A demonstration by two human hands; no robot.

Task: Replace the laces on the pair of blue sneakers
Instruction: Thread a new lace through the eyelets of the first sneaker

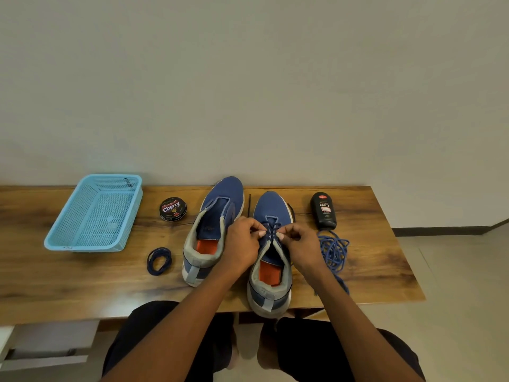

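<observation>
Two hands, left (242, 244) and right (301, 245), each pinch the lace (271, 230) on the right sneaker (271, 255) at table (82, 285) centre. Risk: uneven pull leaves ends mismatched.

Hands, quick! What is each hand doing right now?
Left hand: pinches the blue lace on the right sneaker.
Right hand: pinches the same lace from the other side.

Bystanders on the wooden table (68, 274)
Light-blue basket (95, 213) far left — polish tin (173, 209) beside it, black bottle (324, 210) right
</observation>
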